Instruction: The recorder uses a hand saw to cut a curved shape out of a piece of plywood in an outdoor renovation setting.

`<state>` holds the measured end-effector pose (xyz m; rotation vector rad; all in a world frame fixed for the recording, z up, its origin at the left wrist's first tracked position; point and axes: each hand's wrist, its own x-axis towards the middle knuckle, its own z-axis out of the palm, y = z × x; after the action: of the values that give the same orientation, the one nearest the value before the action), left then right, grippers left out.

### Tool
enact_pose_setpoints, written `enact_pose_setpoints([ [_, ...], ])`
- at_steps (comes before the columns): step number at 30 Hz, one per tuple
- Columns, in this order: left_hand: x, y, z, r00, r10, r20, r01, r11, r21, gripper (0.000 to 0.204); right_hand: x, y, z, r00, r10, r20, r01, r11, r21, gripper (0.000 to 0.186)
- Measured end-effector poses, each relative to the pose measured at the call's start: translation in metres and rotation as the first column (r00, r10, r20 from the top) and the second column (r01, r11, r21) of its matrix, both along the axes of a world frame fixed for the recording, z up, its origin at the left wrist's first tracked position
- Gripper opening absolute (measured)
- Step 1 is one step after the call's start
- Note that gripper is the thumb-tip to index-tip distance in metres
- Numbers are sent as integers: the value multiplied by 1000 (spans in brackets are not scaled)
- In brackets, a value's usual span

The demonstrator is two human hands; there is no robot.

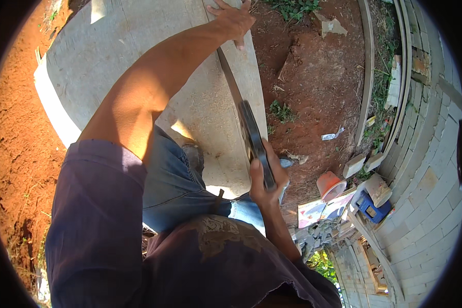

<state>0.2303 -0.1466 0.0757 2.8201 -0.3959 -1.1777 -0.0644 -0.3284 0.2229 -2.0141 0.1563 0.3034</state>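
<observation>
A large pale plywood sheet (123, 56) lies in front of me, with a cut line running lengthwise near its right side. My right hand (267, 182) is wrapped round the dark handle of a handsaw (252, 136). The saw's narrow blade reaches forward from the handle along the cut, its far part passing below my left forearm. My left hand (233, 20) rests on the far right part of the sheet, fingers spread, beside the cut line. Sawdust is scattered on the wood near the blade. One of my legs, in blue jeans, is against the near part of the sheet.
Reddish soil with weeds lies around the sheet. To the right are a long wooden board (367, 66), an orange bucket (331, 186), a blue container (372, 206) and a whitish bucket (377, 190). A grey block wall (428, 169) curves along the right side.
</observation>
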Motion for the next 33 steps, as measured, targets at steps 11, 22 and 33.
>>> enact_pose_setpoints([
  [11, -1, 7, 8, 999, 36, -14, -35, 998, 42, 111, -98, -53, 93, 992, 2, -129, -28, 980, -195, 57],
  [22, -2, -29, -25, 999, 41, -3, -41, 996, -84, 115, 64, 35, -79, 996, -84, -25, 87, 986, 142, 38],
  [33, 13, -39, -18, 996, 84, 36, -83, 996, -37, 127, 71, 32, -77, 1000, -28, -9, 30, 985, 171, 37],
])
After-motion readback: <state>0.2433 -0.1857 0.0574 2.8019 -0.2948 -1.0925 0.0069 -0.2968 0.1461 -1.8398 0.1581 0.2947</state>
